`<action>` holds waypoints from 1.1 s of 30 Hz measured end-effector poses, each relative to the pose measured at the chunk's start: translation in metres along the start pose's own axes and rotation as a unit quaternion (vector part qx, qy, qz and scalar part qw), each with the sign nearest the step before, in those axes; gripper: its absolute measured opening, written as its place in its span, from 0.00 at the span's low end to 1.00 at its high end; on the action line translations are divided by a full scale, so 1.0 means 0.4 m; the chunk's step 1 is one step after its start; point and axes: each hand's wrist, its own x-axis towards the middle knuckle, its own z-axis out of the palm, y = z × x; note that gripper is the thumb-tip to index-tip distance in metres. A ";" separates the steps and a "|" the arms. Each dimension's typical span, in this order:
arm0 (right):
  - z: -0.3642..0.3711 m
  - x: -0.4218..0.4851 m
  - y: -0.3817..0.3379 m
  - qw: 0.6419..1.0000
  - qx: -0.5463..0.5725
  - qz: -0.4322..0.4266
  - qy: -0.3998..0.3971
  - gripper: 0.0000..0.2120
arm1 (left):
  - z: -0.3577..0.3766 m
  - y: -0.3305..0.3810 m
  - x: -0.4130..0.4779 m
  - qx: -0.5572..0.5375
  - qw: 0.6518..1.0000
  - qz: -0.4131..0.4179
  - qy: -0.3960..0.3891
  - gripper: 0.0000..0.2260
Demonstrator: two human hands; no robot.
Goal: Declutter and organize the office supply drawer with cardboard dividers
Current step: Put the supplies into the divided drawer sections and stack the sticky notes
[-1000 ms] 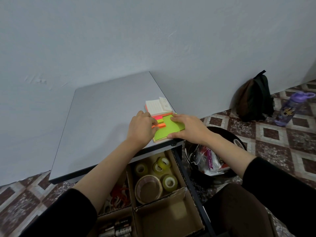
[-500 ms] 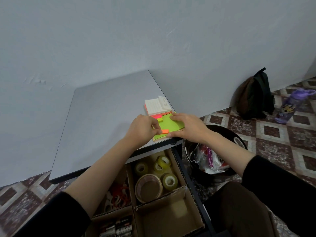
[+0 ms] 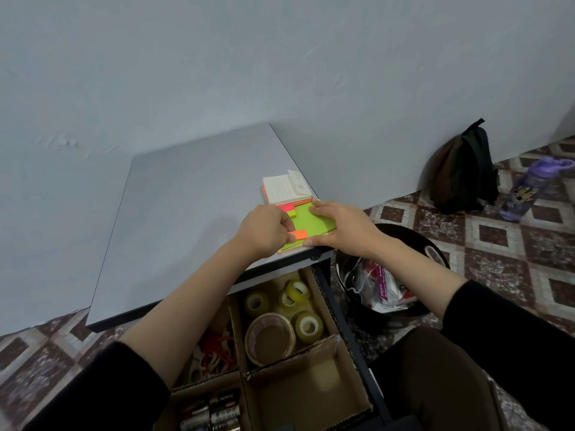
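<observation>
Plain pale blue-grey wall (image 3: 280,57) beyond the fingers (image 3: 320,209), scuffed patch far left of them. Grey table (image 3: 186,213) with dark edge lies under them, against the wall. Right of the fingers, tiled floor (image 3: 497,244) in a maroon-and-cream diamond pattern. Dark backpack (image 3: 460,169) leans on the wall far right, purple bottle (image 3: 529,188) just beside it. Dim, flat light.

Dim, even indoor light with a cool blue-grey cast, and no glare anywhere. The plain pale blue-grey wall (image 3: 280,57) fills the upper half of the frame, smoothly lit. A faint, soft-edged shadow lies on the flat grey tabletop (image 3: 186,197) just left of the left hand (image 3: 264,231). The neon-green sticky-note pad (image 3: 311,222) and small orange paper tab (image 3: 300,234) are the most vivid spots. The black sleeves (image 3: 109,387) along the bottom lose all detail. Focus is fair mid-frame; wide-angle distortion stretches the patterned brown-and-white floor tiles (image 3: 513,244) at the right edge — the corners go soft.
</observation>
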 end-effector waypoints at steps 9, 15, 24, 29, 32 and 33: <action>0.001 0.000 0.001 1.000 0.003 -0.001 0.005 0.38 | 0.007 0.003 -0.010 -0.008 0.999 0.000 0.045 0.07; 0.000 0.000 -0.001 1.000 0.001 0.000 0.004 0.38 | -0.007 0.002 -0.014 -0.039 0.998 -0.014 0.043 0.10; 0.003 0.001 -0.001 1.000 0.004 0.002 0.005 0.39 | -0.018 0.012 -0.011 -0.001 1.000 0.008 0.014 0.08; 0.004 0.002 0.002 1.000 0.005 0.003 0.005 0.39 | -0.020 0.017 -0.003 0.007 1.000 0.027 0.001 0.06; 0.005 0.001 0.003 1.000 0.006 0.003 0.006 0.39 | -0.022 0.013 -0.002 -0.013 1.000 0.027 -0.007 0.06; 0.005 0.001 0.003 1.000 0.007 0.003 0.006 0.39 | -0.023 0.011 -0.002 -0.022 0.999 0.026 -0.012 0.06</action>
